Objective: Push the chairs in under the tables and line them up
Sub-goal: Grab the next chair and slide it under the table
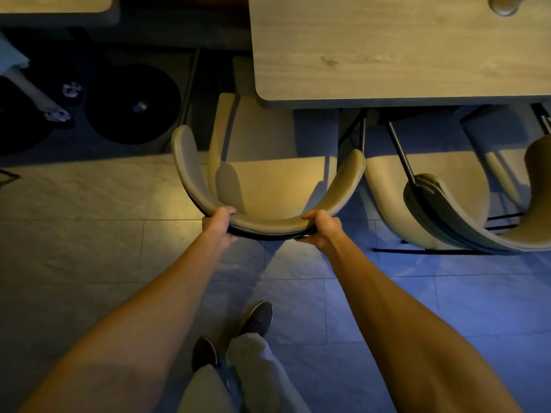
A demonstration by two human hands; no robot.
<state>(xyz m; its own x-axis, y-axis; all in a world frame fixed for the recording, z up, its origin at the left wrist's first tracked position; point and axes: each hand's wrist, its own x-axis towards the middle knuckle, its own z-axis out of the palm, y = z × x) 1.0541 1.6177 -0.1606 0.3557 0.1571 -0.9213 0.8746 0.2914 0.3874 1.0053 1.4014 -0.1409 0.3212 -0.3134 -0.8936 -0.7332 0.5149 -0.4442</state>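
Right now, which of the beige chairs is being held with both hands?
The chair at the wooden table's left corner: left hand and right hand grip its curved backrest. The neighbouring chair to its right is untouched.

Three chairs show: one (pixel 268 186) gripped, a second (pixel 432 204), and a third (pixel 539 162) at the edge. Two tables: one (pixel 402 55) ahead, another (pixel 53 7) far left. Two hands, left (pixel 219 222) and right (pixel 320 229).

The place looked like a café or a small restaurant. Two separate wood-top desks stood in the upper part of the frame, one at upper right (pixel 402 55) and one at upper left (pixel 53 7). Identical padded chairs with curved backs (pixel 268 180) (pixel 447 210) stood side by side at the right desk. A round black pedestal base (pixel 134 105) was at left, and large grey floor tiles (pixel 89 248) covered the ground.
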